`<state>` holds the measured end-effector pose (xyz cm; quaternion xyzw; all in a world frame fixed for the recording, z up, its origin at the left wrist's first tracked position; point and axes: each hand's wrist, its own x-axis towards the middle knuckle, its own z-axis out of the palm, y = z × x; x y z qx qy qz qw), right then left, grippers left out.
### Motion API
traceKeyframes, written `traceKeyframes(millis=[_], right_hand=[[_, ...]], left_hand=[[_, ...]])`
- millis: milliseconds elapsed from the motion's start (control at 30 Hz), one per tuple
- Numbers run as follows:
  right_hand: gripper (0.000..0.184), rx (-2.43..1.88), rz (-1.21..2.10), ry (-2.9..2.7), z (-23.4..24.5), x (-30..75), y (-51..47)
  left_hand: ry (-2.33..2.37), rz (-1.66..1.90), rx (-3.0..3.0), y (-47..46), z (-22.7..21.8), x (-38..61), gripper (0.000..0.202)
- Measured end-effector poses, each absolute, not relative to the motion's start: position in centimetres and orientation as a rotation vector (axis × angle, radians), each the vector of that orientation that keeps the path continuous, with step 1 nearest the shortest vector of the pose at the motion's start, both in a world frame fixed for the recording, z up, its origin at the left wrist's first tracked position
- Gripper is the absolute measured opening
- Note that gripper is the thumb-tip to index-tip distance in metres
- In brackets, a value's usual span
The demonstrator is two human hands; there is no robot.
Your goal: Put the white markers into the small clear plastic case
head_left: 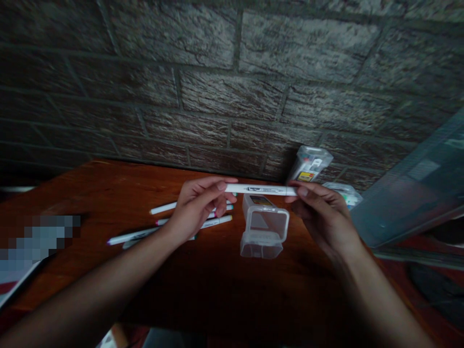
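Observation:
A white marker pen (261,189) with dark printing on its barrel is held level above the table between both hands. My left hand (199,200) pinches its left end, and my right hand (322,205) grips the right end between thumb and fingers. Below the pen stands a clear plastic case (261,246) with its lid open toward me. Several white markers (132,236) with coloured ends lie loose on the wood, partly hidden behind my left hand and forearm.
The wooden table (224,285) meets a stone-block wall (203,87). A closed clear case with a yellow label (308,166) leans at the wall, and another clear package (346,193) lies behind my right hand. A large translucent panel (409,179) rises at the right.

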<state>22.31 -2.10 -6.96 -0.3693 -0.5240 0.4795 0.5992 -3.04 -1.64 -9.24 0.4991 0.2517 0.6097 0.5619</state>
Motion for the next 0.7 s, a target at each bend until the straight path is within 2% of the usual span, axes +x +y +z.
traceKeyframes(millis=[300, 700], right_hand=[[0.019, -0.85, 1.1, -1.249, -6.8, 22.34, -2.16], [0.023, -0.837, 1.077, -1.239, -6.92, 22.45, -2.24]], left_hand=[[0.568, 1.449, 1.117, -1.51, -9.07, -3.16, 0.021], [0.571, 1.456, 1.086, -1.44, -9.05, -3.12, 0.023]])
